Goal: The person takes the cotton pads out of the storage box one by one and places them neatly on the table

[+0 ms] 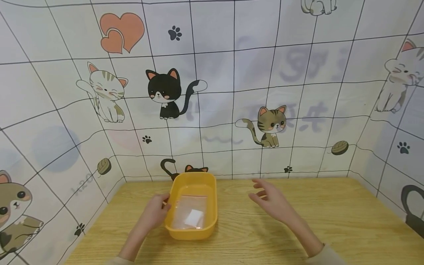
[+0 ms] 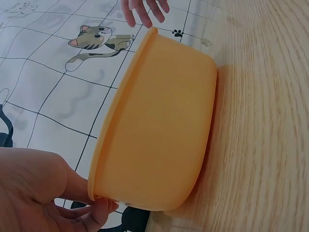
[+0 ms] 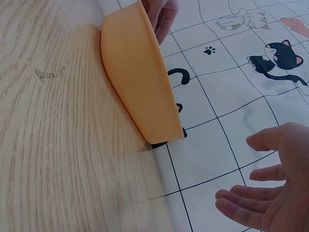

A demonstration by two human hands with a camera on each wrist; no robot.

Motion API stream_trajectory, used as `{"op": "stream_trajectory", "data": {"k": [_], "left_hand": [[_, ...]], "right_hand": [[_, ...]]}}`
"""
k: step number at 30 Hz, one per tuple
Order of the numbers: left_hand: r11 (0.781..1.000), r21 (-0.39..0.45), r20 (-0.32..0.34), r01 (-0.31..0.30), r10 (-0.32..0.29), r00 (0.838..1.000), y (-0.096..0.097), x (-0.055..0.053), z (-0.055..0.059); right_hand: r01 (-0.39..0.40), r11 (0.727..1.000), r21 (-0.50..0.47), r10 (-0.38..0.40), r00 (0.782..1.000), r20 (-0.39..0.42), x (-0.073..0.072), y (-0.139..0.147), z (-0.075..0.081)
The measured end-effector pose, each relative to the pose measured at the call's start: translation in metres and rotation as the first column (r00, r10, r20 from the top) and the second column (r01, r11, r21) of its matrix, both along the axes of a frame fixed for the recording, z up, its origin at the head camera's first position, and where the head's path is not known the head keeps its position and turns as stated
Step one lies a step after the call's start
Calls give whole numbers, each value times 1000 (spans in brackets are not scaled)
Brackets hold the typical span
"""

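Observation:
A yellow plastic basin (image 1: 190, 234) sits on the wooden table, left of the middle in the head view. My left hand (image 1: 155, 212) pinches the basin's left rim; the left wrist view shows thumb and fingertips (image 2: 99, 212) at that rim. Inside the basin lies a clear zip bag (image 1: 187, 204) with a small white piece (image 1: 194, 218) on or in it. To the right, apart from the basin, my right hand (image 1: 269, 200) hovers with spread, slightly bent fingers and holds nothing. In the right wrist view the basin's outer wall (image 3: 135, 72) hides its contents.
Wood-grain tabletop (image 1: 251, 235) spreads around the basin. Behind and on both sides rises a white cloth wall (image 1: 215, 140) with a black grid and printed cats. At the far right edge of the head view a dark looped shape (image 1: 412, 200) shows.

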State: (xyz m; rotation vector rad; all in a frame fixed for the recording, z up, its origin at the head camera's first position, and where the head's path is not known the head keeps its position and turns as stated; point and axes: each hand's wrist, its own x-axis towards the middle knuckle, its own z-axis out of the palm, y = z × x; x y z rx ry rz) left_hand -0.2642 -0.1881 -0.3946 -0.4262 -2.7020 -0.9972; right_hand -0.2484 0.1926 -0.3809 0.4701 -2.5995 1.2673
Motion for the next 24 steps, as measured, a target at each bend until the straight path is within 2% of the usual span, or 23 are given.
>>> {"op": "stream_trajectory", "data": {"k": [9,15,24], "left_hand": [[999,29,28,20,-21,999,8,-1,-3],[999,30,21,36,-37,999,10,-2,-2],[998,32,21,58,-58,998,14,-2,0]], "right_hand": [[18,999,-39,-17,1000,17,1,-14,3],[47,996,-80,-43,998,48,0,-27,5],[51,992,-118,-39,994,97,-3,-43,7]]}}
